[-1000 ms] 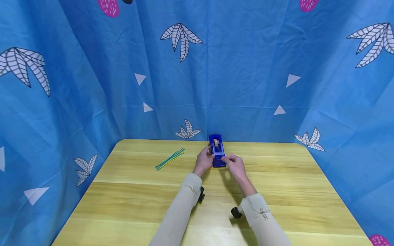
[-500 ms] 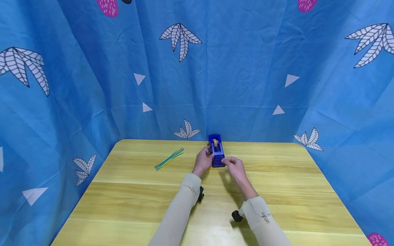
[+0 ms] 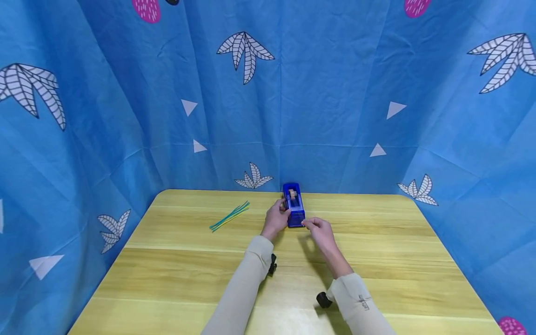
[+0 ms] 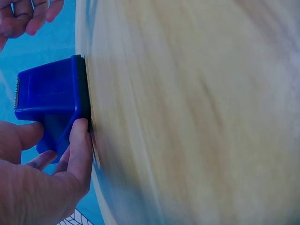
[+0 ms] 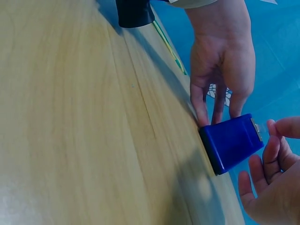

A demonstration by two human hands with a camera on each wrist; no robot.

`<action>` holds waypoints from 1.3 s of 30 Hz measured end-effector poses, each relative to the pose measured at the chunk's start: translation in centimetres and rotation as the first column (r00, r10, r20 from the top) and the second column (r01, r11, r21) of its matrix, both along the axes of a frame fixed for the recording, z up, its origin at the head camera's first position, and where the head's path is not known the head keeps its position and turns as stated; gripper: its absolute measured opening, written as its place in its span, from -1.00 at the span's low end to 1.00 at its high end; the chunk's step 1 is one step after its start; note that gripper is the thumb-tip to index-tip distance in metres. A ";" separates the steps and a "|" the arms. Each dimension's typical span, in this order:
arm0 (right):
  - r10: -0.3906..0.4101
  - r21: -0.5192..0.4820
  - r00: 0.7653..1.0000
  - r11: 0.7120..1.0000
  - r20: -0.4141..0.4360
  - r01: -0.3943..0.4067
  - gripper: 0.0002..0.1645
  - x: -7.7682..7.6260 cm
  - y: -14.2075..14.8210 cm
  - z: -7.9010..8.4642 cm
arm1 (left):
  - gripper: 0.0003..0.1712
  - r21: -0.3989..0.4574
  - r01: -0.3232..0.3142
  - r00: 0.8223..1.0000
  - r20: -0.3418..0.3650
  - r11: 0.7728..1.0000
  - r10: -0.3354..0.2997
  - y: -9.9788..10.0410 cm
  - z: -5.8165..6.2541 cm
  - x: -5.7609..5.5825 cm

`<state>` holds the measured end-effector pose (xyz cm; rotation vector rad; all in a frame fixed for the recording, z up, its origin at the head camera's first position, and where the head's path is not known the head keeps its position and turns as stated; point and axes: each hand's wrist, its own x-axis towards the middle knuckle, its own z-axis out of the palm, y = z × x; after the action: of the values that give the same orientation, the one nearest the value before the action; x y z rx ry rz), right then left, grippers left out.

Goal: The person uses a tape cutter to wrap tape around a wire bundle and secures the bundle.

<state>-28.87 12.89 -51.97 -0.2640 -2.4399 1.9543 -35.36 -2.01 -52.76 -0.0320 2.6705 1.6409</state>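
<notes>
Head view: one blue tape dispenser, standing near the far edge of the desk, roll of tape seated inside. Left hand: gripping the dispenser between thumb and fingers. Right hand: thumb and forefinger pinching a clear tape end just beyond the toothed cutter. Teal and yellow sticks: one loose bunch, lying well left of the dispenser.

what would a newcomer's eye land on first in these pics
Probably the blue cloth with white leaf prints, rising behind the table. Next, the dark blue tape dispenser near the table's far edge, held by the left grip; the right grip pinches what looks like clear tape at its near end. Teal and yellow sticks lie left of it.
</notes>
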 end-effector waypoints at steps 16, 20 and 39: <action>0.009 -0.024 1.000 1.000 0.007 -0.009 -0.65 0.8 0.1 0.0 | -0.42 0.023 0.001 1.000 0.010 1.000 -0.001 0.0 0.2 0.1; 0.008 -0.024 1.000 1.000 0.000 -0.008 -0.67 1.0 0.2 -0.1 | -0.43 0.020 0.002 1.000 0.004 1.000 -0.002 0.1 0.2 0.0; 0.009 -0.080 1.000 0.997 0.016 -0.007 -0.68 2.1 0.2 -0.3 | -0.43 0.027 0.010 1.000 -0.005 1.000 -0.010 0.1 0.3 0.5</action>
<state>-26.79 13.14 -52.31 -0.2722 -2.3794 2.0636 -34.89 -1.96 -52.48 -0.0141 2.6464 1.6765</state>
